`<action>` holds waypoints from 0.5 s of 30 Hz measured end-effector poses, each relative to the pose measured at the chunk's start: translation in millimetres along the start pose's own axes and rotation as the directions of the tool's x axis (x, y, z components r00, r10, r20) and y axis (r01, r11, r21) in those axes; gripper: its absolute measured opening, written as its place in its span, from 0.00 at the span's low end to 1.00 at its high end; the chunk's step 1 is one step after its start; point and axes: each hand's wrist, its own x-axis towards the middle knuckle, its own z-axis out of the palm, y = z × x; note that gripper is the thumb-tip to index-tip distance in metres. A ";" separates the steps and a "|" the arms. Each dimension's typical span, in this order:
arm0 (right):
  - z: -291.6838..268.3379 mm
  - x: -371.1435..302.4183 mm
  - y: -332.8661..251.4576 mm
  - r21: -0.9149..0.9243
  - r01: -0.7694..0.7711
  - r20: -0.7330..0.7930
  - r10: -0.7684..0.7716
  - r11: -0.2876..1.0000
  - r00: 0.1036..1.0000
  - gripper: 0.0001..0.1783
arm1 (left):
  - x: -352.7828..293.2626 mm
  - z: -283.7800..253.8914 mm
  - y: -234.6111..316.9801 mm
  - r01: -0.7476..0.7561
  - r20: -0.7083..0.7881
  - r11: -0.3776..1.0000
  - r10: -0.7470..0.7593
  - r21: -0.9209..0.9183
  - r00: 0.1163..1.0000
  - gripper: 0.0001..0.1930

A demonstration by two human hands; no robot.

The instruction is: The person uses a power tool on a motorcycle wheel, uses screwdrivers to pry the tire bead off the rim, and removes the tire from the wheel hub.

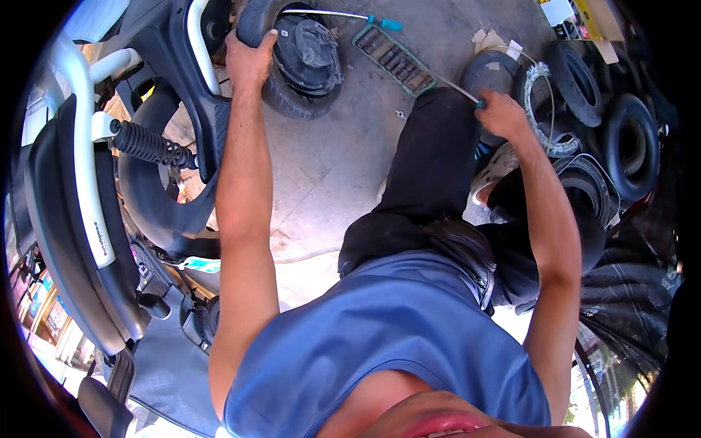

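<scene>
My left hand (250,60) grips the edge of a black tyre (257,20) at the upper left, thumb over its rubber and fingers hidden on its far side. The tyre surrounds a dark wheel hub (303,55) with crumpled clear plastic on it. A long screwdriver (384,23) with a teal handle lies with its shaft tip at the tyre's inner edge. In my right hand (502,115), above my bent knee, is another long screwdriver (458,88), its shaft slanting up and left toward the socket tray (363,50).
A scooter (87,175) with a white grab rail stands close on my left, its shock absorber (150,144) showing. Several loose tyres (631,146) crowd the right side. A small metal piece (401,114) lies on the grey floor (321,168).
</scene>
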 end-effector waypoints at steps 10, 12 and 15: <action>120.8 56.7 93.5 0.660 -0.315 0.171 0.272 0.682 0.947 0.21 | -2.2 -14.8 49.0 0.061 0.161 0.943 -0.119 0.327 0.980 0.66; 144.7 73.1 94.6 0.660 -0.292 0.170 0.242 0.692 0.955 0.22 | 25.1 -7.4 35.9 0.033 0.258 0.942 -0.125 0.334 0.958 0.66; 147.9 97.9 80.6 0.497 -0.291 0.205 0.215 0.817 0.955 0.24 | 28.6 -11.9 60.4 0.004 0.296 0.846 -0.192 0.534 0.936 0.59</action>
